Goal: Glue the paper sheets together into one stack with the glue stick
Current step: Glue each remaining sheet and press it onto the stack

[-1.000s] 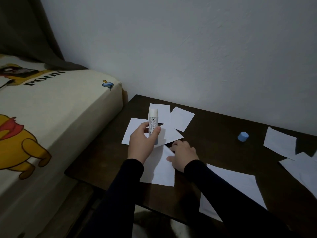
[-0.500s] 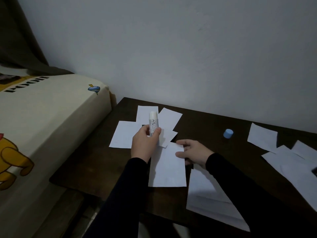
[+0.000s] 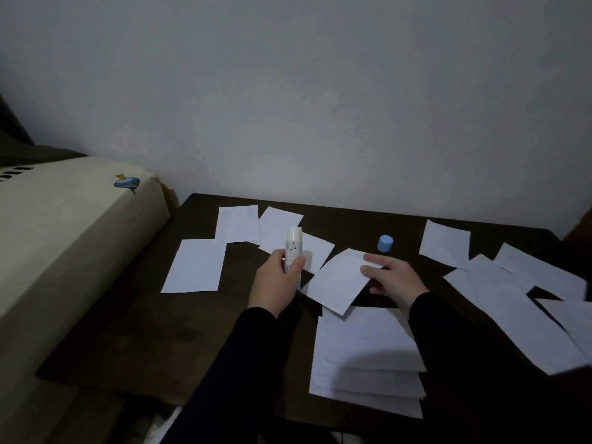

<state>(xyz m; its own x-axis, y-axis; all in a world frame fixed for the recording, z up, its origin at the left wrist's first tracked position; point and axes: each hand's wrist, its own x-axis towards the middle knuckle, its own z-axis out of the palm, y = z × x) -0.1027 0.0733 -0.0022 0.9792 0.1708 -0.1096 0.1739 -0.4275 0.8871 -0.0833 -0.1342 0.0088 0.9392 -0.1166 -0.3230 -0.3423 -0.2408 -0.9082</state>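
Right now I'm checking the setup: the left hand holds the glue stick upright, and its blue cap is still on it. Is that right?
Not quite. The left hand does hold the glue stick upright, but the blue cap is off, standing on the table beyond the right hand. The head view shows it.

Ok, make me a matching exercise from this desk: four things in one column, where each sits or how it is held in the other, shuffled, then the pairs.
1. glue stick
2. blue cap
3. tilted sheet
4. paper stack

a. standing alone on the desk
b. under the right hand
c. upright in the left hand
d. at the desk's near edge

Pairs: 1-c, 2-a, 3-b, 4-d
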